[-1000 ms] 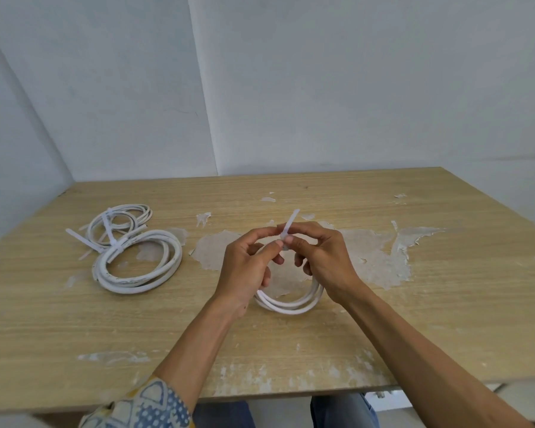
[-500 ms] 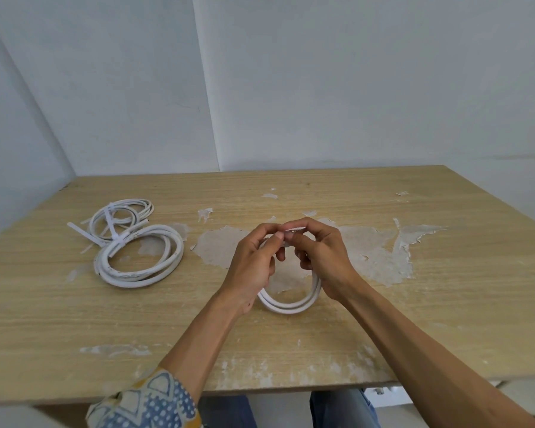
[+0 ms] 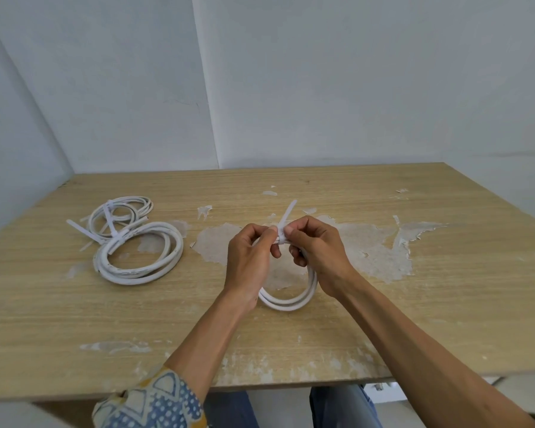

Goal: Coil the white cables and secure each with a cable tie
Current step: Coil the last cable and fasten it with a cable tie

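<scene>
We can pass freely over the right side and near edge of the table (image 3: 445, 304), but tied coils (image 3: 142, 267) block the far left, our left hand (image 3: 247, 267), right hand (image 3: 318, 257) and held coil (image 3: 288, 304) fill the centre, and walls (image 3: 352, 88) close the far side.

Single head-worn wide-angle view, looking forward and down, close over the table (image 3: 74, 304), wall corner (image 3: 206, 88) beyond

white cables (image 3: 286, 299), tan table (image 3: 445, 304), blue-yellow patterned sleeve (image 3: 155, 400)
</scene>
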